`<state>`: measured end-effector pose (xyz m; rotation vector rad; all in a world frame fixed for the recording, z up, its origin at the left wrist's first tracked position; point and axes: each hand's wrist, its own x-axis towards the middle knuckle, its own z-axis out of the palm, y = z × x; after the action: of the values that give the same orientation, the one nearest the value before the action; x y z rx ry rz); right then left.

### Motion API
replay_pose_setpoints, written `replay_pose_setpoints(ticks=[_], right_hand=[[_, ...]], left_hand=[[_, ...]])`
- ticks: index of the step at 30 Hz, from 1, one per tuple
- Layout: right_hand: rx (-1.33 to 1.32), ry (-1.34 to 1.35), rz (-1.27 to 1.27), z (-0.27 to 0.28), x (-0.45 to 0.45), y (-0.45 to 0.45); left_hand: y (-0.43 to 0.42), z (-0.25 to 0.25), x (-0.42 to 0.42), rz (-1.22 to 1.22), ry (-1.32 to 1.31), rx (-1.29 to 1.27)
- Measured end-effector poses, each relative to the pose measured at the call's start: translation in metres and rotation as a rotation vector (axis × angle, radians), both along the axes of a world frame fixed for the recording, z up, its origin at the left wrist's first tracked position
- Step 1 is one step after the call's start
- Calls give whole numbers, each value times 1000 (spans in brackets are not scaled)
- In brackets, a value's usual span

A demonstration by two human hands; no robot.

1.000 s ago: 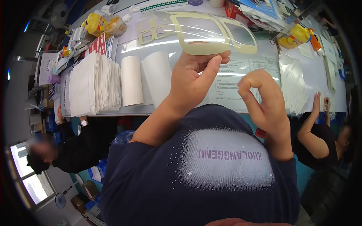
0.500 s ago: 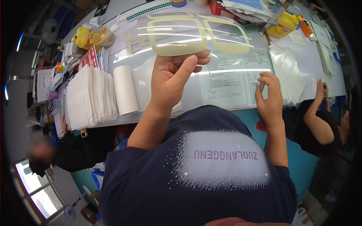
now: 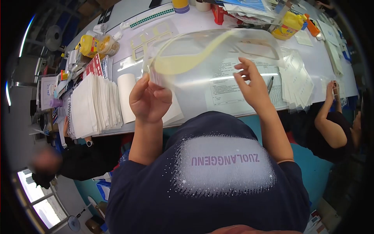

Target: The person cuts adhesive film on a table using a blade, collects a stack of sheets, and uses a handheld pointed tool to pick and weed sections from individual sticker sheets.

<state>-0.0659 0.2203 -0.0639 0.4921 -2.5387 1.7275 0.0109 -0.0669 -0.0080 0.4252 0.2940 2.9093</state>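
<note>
Pinching the near left edge of a bowed clear plastic sheet (image 3: 210, 50), my left hand (image 3: 151, 102) has its thumb and fingers closed on it. The sheet is up above the table (image 3: 198, 99), arching across in front of me, with a broad pale yellow band that blurs in places. My right hand (image 3: 251, 84) is empty, its fingers loosely curled and apart, near the sheet's lower right part; I cannot tell whether a fingertip touches it.

Below lies a printed page (image 3: 226, 93), with a pen (image 3: 270, 84) on it just beside my right wrist. Left of my left hand are a white roll (image 3: 125, 97) and, next to it, a thick stack of white paper (image 3: 95, 105). Plastic sleeves (image 3: 298, 82) lie to the right of the page. Beyond them stands a yellow bottle (image 3: 288, 27), and at the right edge a co-worker's hands (image 3: 331, 91) meet over the table.
</note>
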Motion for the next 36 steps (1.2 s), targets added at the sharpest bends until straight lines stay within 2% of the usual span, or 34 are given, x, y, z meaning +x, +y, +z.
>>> replay_pose_setpoints(ticks=[3,5,10,13,15,17,20,21,23,26,27,28,30,33,36], right_hand=[[-178,-207,-20,-5,-11,-11],[-374,-258,-26,-41,-43,2],[-553,-108,-127,8,-43,3],[-625,5,-24,0,-52,7],[-539,-1,-91,5,-55,7],[-496,77,-143,-1,-67,10],[-581,73,-81,-10,-78,13],[-474,175,-67,-3,-75,15],[-522,79,-55,6,-69,20],[-640,-13,-147,-1,-70,26],[-655,-16,-156,1,-68,27],[-668,-24,-165,2,-63,27],[-574,33,-232,7,-54,29],[-496,127,-254,15,-41,44],[-631,93,-303,4,-36,74]], left_hand=[[5,2,10,-49,-46,34],[4,3,17,-46,-107,41],[3,-2,28,-80,-133,126],[6,-6,32,-31,-132,101],[12,-13,36,54,-51,28],[10,-12,33,-8,-69,40],[8,-5,33,-38,-144,-70],[5,-10,34,-43,-165,-94],[1,-17,35,-40,-174,-126],[4,-12,27,-81,-175,19],[8,4,28,-77,-299,111],[6,2,26,-71,-285,119],[2,-2,24,-60,-258,136],[-27,-20,18,79,-120,-97],[-73,-59,20,430,-308,-716]])
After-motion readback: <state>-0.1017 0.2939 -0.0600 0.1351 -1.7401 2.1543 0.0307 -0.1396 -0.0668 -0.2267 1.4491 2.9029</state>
